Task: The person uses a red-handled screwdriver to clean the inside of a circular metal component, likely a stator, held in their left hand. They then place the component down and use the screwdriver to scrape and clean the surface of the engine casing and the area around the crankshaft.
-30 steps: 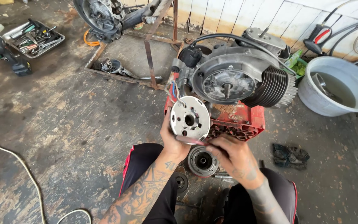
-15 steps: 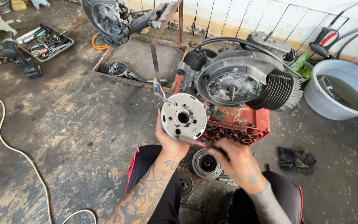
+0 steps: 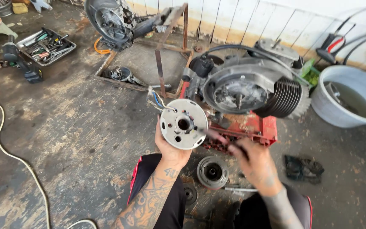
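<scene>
lifted higher than a moment ago, round metal plate (image 3: 183, 124) gripped by left hand (image 3: 171, 146) near engine (image 3: 250, 89), blurry right hand (image 3: 250, 159) poking it with thin tool, grip unclear, could slip and tear coloured wires (image 3: 156, 101).

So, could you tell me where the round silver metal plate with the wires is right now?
In the head view, the round silver metal plate is held up in the left hand, centre frame, just left of the grey finned engine.
</scene>
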